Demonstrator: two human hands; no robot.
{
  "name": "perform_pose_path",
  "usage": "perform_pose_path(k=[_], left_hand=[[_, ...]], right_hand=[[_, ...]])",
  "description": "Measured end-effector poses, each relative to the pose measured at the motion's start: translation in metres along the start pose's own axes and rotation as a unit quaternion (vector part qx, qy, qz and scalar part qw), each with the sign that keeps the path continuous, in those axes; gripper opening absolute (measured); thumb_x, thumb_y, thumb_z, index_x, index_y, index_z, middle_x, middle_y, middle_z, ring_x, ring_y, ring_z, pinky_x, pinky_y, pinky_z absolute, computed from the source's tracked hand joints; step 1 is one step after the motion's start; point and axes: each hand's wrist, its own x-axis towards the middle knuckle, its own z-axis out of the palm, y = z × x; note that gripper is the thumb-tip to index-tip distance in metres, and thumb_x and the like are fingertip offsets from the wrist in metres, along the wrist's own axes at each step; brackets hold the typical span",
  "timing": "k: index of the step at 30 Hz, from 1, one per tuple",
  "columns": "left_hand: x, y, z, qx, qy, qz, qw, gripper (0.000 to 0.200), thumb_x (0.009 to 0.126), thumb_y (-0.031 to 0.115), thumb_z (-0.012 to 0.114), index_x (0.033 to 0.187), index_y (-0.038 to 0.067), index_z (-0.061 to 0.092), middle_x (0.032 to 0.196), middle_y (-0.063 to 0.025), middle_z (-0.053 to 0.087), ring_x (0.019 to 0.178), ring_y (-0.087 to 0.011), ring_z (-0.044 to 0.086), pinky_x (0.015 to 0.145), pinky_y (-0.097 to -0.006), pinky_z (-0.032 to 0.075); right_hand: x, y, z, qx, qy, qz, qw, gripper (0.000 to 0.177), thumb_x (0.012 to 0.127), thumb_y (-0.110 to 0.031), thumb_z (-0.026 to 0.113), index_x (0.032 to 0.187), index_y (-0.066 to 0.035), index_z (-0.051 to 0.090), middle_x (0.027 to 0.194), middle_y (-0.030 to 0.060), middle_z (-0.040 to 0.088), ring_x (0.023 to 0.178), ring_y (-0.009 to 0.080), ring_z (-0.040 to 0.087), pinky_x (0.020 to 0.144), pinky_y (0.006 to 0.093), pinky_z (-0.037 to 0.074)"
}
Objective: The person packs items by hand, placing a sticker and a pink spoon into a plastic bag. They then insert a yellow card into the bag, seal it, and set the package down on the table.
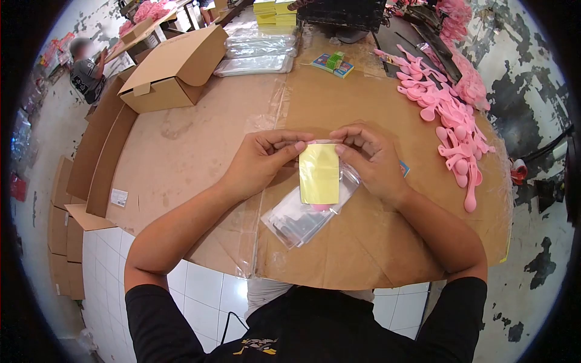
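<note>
My left hand (266,154) and my right hand (370,156) pinch the top edge of a small clear plastic bag (330,143), one at each upper corner. Inside it is a yellow card (319,175), with pink plastic (321,207) peeking out below and a little pink at the top. What the pink piece is stays mostly hidden behind the card. Under the held bag, several flat clear plastic bags (289,219) lie on the cardboard-covered table (339,254). A small blue card (404,169) shows partly beside my right wrist.
Pink measuring spoons (454,118) lie heaped on the right. At the back are a banded bundle of printed cards (333,64), packs of clear bags (257,57), yellow stacks (275,12) and a dark machine (339,17). A cardboard box (163,75) stands left; another person (88,71) is beyond.
</note>
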Motion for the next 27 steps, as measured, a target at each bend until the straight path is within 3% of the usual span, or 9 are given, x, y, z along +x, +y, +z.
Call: perform_pose_path(k=[10, 13, 17, 18, 20, 23, 24, 26, 27], left_hand=[[0.002, 0.003, 0.002, -0.038, -0.003, 0.067, 0.997, 0.029, 0.101, 0.011, 0.064, 0.126, -0.003, 0.064, 0.115, -0.0107, 0.071, 0.102, -0.0145, 0.069, 0.085, -0.0295, 0.059], [0.004, -0.002, -0.008, 0.104, -0.039, 0.089, 0.99, 0.029, 0.099, 0.013, 0.067, 0.124, -0.001, 0.065, 0.107, -0.0068, 0.071, 0.094, -0.0117, 0.068, 0.079, -0.0268, 0.057], [0.001, 0.02, -0.015, 0.073, 0.015, -0.003, 0.997, 0.022, 0.095, 0.017, 0.074, 0.109, 0.001, 0.069, 0.087, -0.0014, 0.069, 0.073, -0.0057, 0.063, 0.064, -0.0213, 0.051], [0.003, 0.027, -0.021, 0.047, 0.047, 0.035, 0.997, 0.023, 0.097, 0.021, 0.072, 0.108, 0.001, 0.07, 0.086, -0.0013, 0.069, 0.07, -0.0067, 0.063, 0.064, -0.0219, 0.052], [0.012, 0.043, -0.055, 0.087, 0.089, 0.13, 0.984, 0.027, 0.099, 0.022, 0.067, 0.117, 0.002, 0.068, 0.095, -0.0027, 0.07, 0.079, -0.0093, 0.065, 0.068, -0.0266, 0.053], [0.018, 0.078, -0.114, 0.008, 0.26, 0.22, 0.94, 0.027, 0.103, 0.026, 0.057, 0.114, 0.004, 0.067, 0.097, -0.0031, 0.068, 0.082, -0.0136, 0.063, 0.077, -0.0316, 0.053], [0.02, 0.082, -0.157, 0.032, 0.324, 0.264, 0.908, 0.034, 0.104, 0.031, 0.055, 0.119, 0.001, 0.062, 0.111, -0.0088, 0.067, 0.097, -0.0179, 0.068, 0.084, -0.0352, 0.057], [0.01, 0.103, -0.186, -0.117, 0.364, 0.405, 0.83, 0.043, 0.105, 0.036, 0.054, 0.126, -0.001, 0.053, 0.124, -0.0147, 0.064, 0.117, -0.0247, 0.066, 0.098, -0.0397, 0.056], [0.004, 0.113, -0.195, -0.165, 0.401, 0.411, 0.802, 0.051, 0.106, 0.038, 0.049, 0.137, -0.001, 0.042, 0.13, -0.0184, 0.061, 0.133, -0.0309, 0.056, 0.11, -0.0443, 0.051]], right_hand=[[-0.004, -0.009, 0.013, 0.037, -0.004, -0.043, 0.998, 0.051, 0.092, 0.007, 0.063, 0.14, 0.0, 0.045, 0.114, 0.0089, 0.064, 0.102, 0.014, 0.062, 0.087, 0.0282, 0.049], [-0.007, -0.011, 0.012, 0.006, 0.015, -0.059, 0.998, 0.051, 0.092, 0.006, 0.064, 0.14, 0.0, 0.046, 0.116, 0.0097, 0.063, 0.103, 0.0146, 0.061, 0.088, 0.0291, 0.049], [-0.001, -0.007, 0.015, -0.045, 0.031, -0.084, 0.995, 0.051, 0.093, 0.0, 0.065, 0.14, -0.001, 0.046, 0.116, 0.0091, 0.063, 0.105, 0.0161, 0.06, 0.092, 0.0313, 0.048], [-0.001, -0.007, 0.014, -0.075, 0.034, -0.084, 0.993, 0.05, 0.093, -0.001, 0.066, 0.139, -0.001, 0.047, 0.115, 0.0091, 0.062, 0.106, 0.0166, 0.059, 0.093, 0.0317, 0.048], [-0.002, -0.007, 0.012, -0.137, 0.043, -0.083, 0.986, 0.048, 0.093, -0.003, 0.066, 0.138, -0.002, 0.049, 0.114, 0.0093, 0.062, 0.108, 0.0175, 0.059, 0.095, 0.0325, 0.047], [-0.003, -0.003, 0.011, -0.178, 0.025, -0.094, 0.979, 0.042, 0.091, -0.001, 0.066, 0.131, -0.001, 0.055, 0.113, 0.011, 0.062, 0.108, 0.0191, 0.06, 0.095, 0.0324, 0.047], [-0.002, -0.004, 0.011, -0.194, 0.018, -0.104, 0.975, 0.04, 0.09, -0.001, 0.066, 0.129, 0.0, 0.056, 0.113, 0.0115, 0.062, 0.108, 0.0197, 0.06, 0.095, 0.0325, 0.048], [-0.002, -0.008, 0.013, -0.225, 0.005, -0.121, 0.967, 0.037, 0.089, 0.0, 0.067, 0.125, 0.0, 0.058, 0.112, 0.0125, 0.062, 0.108, 0.021, 0.061, 0.095, 0.0328, 0.048], [-0.002, -0.01, 0.014, -0.232, 0.001, -0.119, 0.965, 0.035, 0.089, 0.0, 0.067, 0.123, 0.001, 0.059, 0.112, 0.0125, 0.062, 0.108, 0.0214, 0.061, 0.094, 0.0328, 0.048]])
